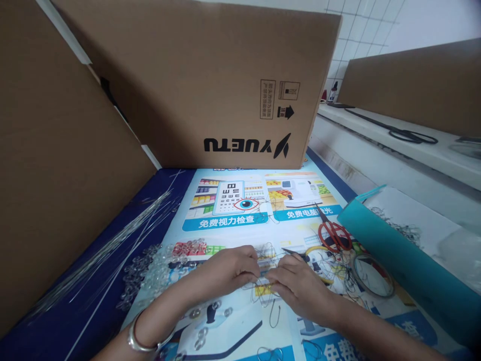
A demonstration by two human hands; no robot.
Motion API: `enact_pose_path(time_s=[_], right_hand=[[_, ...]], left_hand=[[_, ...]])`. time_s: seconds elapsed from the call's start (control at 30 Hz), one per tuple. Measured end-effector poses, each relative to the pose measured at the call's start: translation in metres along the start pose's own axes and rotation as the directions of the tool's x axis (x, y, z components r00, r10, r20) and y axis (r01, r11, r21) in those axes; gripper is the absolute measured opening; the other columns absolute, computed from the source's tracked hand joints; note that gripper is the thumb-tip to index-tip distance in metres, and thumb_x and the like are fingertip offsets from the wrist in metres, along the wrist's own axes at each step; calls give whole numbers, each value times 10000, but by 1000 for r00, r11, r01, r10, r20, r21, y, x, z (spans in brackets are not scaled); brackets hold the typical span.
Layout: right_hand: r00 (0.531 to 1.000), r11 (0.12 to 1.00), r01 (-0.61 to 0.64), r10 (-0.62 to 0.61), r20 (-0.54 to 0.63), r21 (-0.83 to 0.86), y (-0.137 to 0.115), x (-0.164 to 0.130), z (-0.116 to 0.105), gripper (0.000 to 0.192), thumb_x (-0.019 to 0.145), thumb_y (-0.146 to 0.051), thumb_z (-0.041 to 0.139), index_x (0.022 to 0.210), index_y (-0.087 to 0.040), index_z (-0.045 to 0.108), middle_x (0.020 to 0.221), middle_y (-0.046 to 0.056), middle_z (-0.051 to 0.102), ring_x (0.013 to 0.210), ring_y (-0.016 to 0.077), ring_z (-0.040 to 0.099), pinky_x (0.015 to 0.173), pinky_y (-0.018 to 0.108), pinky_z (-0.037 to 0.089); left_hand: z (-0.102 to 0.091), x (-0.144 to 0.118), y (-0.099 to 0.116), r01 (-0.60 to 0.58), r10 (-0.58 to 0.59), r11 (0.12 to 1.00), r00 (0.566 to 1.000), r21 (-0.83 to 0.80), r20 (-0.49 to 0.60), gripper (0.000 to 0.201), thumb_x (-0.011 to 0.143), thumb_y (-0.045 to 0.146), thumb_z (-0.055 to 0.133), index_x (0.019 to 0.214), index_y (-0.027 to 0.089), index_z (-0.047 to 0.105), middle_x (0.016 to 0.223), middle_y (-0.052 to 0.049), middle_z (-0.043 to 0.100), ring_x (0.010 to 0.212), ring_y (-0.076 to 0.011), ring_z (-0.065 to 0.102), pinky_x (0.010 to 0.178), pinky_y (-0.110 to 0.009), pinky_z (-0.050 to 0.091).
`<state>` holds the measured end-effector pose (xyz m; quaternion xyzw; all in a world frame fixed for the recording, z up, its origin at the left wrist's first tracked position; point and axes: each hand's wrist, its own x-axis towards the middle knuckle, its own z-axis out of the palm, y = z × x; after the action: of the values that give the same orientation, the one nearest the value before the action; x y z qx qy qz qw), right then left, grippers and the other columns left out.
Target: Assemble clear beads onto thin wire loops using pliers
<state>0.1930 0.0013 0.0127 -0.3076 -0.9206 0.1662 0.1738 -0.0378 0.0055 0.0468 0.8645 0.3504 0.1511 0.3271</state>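
Observation:
My left hand (240,266), with a silver bangle (141,337) at its wrist, is closed in a pinch on a thin wire (262,283). Close beside it, my right hand (296,282) pinches the same tangle of wire from the other side. The fingertips nearly meet, so the exact grip is partly hidden. Bent wire loops (275,314) lie below and around the hands. Clear round beads (161,263) are heaped to the left, with a few loose ones nearer me. Pliers (296,252) with yellow handles lie just beyond my right hand.
Red-handled scissors (332,233) and a tape roll (372,276) lie right, beside a teal box (406,260) holding wire pieces. Long straight wires (108,250) rest on the blue cloth at left. Large cardboard (210,85) stands behind. Black scissors (408,134) lie on the ledge.

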Motion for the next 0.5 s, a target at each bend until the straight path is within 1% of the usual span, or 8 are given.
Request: enact_pose_path(time_s=[0.13, 0.3, 0.4, 0.5], right_hand=[[999, 1000, 1, -1, -53, 6, 1, 0, 3, 201, 895, -218, 465, 1061, -197, 576, 832, 49, 578, 845, 186, 487, 776, 325, 376], [997, 1000, 9, -8, -70, 22, 0, -1, 6, 178, 890, -209, 474, 1036, -194, 575, 826, 51, 578, 845, 194, 485, 763, 334, 388], [997, 999, 30, -28, -67, 34, -1, -2, 7, 194, 878, -196, 489, 1057, -190, 566, 867, 57, 597, 871, 205, 483, 797, 364, 389], [995, 996, 67, -61, -84, 63, -6, -4, -2, 266, 863, -158, 493, 1125, -188, 531, 978, 65, 602, 930, 209, 477, 859, 385, 375]], left_hand=[[0, -1, 1, 11, -12, 999, 1000, 37, 11, 148, 877, 170, 502, 828, 206, 637, 897, -15, 575, 797, -135, 564, 699, -222, 410], [-1, 0, 1, 12, -12, 1000, 1000, 25, 15, 143, 880, 180, 505, 841, 209, 639, 888, -14, 577, 798, -135, 567, 702, -219, 411], [-3, 0, 2, 21, -21, 1000, 1000, -13, 19, 138, 880, 189, 508, 865, 210, 644, 892, -18, 589, 810, -138, 575, 711, -222, 417], [-7, -1, 1, 31, -30, 998, 999, -47, 18, 132, 879, 200, 513, 882, 208, 645, 891, -22, 602, 840, -146, 578, 735, -231, 420]])
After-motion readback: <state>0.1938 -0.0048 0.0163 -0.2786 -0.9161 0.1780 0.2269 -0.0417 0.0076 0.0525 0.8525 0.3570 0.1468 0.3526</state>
